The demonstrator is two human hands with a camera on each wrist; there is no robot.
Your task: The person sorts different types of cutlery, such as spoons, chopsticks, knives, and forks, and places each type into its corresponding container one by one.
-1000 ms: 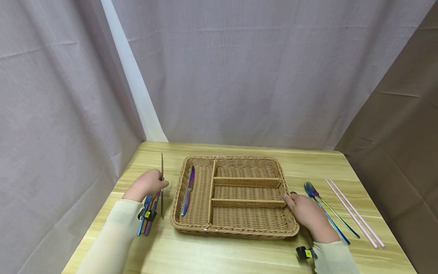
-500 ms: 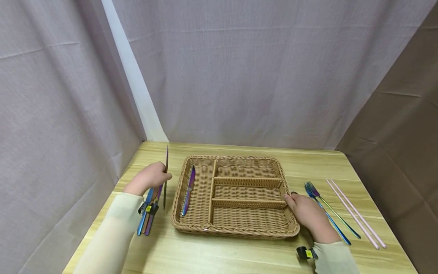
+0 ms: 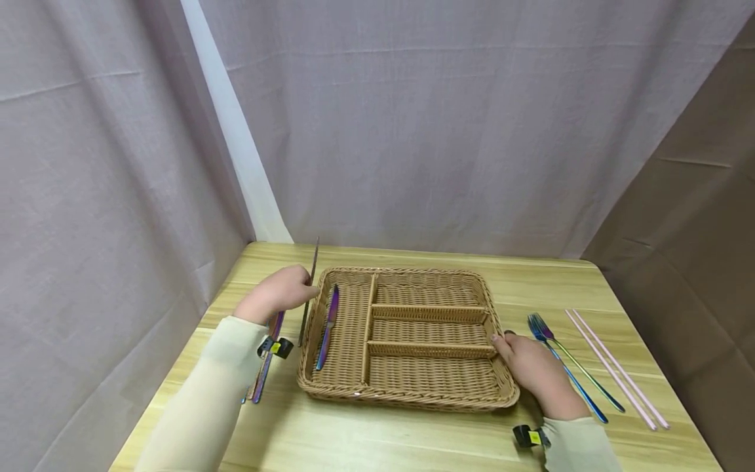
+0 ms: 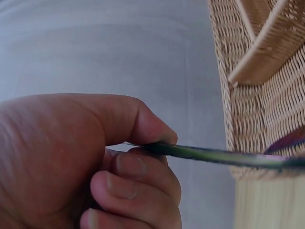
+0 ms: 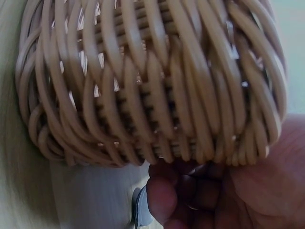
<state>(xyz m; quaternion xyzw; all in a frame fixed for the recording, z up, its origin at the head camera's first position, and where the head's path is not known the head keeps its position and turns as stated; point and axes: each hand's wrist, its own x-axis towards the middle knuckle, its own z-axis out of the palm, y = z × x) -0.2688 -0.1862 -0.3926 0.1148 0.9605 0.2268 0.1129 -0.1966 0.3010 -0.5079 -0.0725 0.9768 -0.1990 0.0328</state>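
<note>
My left hand (image 3: 276, 294) pinches a table knife (image 3: 314, 257) between thumb and fingers, beside the left rim of the wicker cutlery basket (image 3: 407, 397). Seen from the left wrist, the thumb presses down on the knife (image 4: 209, 155), which reaches across the basket's edge in that view. Another knife (image 3: 328, 328), purple and blue, lies in the basket's long left compartment. My right hand (image 3: 533, 373) grips the basket's right rim, thumb on top; in the right wrist view its fingers (image 5: 162, 195) curl beneath the woven wall (image 5: 138, 90).
Several knives (image 3: 263, 375) lie left of the basket, partly under my left forearm. To the right are two forks (image 3: 569, 364), blue and green-gold, and a pair of pink chopsticks (image 3: 616, 367). Grey curtains (image 3: 413, 131) hang behind the wooden table (image 3: 377, 439).
My left hand has carried the knife rightward and slightly away, from above the loose knives to the basket's left rim. The right hand stays on the basket.
</note>
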